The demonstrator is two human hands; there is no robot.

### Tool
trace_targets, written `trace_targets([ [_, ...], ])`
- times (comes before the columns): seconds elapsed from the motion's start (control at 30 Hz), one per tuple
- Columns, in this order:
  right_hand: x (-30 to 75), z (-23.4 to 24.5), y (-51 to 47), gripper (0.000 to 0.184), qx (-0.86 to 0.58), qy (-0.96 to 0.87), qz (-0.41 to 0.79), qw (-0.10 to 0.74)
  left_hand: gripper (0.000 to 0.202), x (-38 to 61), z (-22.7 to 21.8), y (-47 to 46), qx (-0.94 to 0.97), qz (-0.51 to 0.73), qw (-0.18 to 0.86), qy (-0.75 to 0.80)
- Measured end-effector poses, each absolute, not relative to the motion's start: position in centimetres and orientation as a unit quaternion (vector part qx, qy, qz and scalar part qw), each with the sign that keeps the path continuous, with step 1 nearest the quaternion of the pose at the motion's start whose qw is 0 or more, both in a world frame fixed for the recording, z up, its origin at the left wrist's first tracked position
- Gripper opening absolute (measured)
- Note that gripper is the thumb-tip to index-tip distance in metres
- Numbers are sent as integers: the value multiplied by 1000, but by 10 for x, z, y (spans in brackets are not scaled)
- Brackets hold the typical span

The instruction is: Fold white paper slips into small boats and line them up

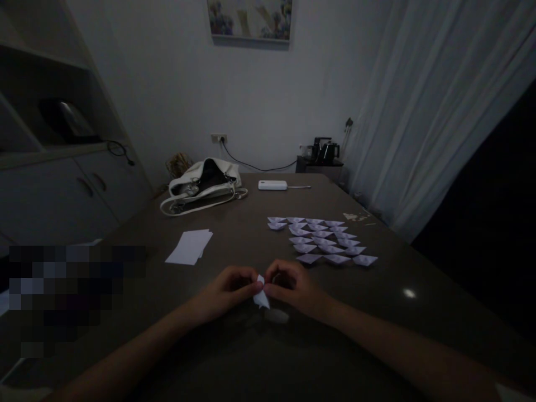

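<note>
the folded paper piece (262, 300) is located at the near middle of the scene, between the two hands, over the table (234, 357). the left hand (234, 287) is clamped on its left side, thumb and fingertips meeting on the paper; the right hand (293, 289) is closed in the same manner on its right side. a small peak of the piece shows above the pinch and the larger part extends below it, toward the near side. the piece is thin, white and matte, with angular edges and a pointed lower end; whether it touches the table cannot be told. the table is dark and smooth, with a glossy surface carrying a bright spot of reflected light to the right. right of the hands and farther off, paper boats (324, 241) stand in uneven rows, pale, crisply creased and pointed at both ends. to the left lie flat white sheets (189, 247), stacked slightly out of line. at far left rests a pale bag (205, 187), soft-sided and gaping, with looped straps. at far middle lies a white oblong device (272, 185) with rounded corners and a thin strap. a sheer, pleated curtain (402, 111) hangs at far right.
</note>
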State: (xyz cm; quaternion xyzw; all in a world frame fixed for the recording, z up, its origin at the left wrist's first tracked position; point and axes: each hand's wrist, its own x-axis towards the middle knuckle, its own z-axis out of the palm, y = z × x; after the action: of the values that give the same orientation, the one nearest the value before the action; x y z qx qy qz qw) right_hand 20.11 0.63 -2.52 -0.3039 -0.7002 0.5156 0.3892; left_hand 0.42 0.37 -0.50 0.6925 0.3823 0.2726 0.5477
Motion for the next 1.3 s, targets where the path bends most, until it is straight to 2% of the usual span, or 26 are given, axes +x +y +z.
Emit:
trace_targets([
  [0.27, 198, -22, 0, 10, -324, -764, 392, 398, 31, 5, -6, 4, 724, 275, 508, 376],
  [0.43, 196, -23, -2, 8, -333, -767, 371, 404, 36, 5, -7, 5, 737, 267, 490, 381],
  [0.73, 192, -26, -6, 5, -339, -764, 359, 415, 29, 6, -6, 2, 778, 260, 417, 391],
  [1.13, 192, -27, -5, 5, -337, -785, 304, 421, 17, 9, -15, 7, 726, 304, 486, 381],
  [1.3, 191, -31, -5, 4, -332, -800, 255, 429, 13, 10, -15, 5, 726, 302, 475, 395],
])
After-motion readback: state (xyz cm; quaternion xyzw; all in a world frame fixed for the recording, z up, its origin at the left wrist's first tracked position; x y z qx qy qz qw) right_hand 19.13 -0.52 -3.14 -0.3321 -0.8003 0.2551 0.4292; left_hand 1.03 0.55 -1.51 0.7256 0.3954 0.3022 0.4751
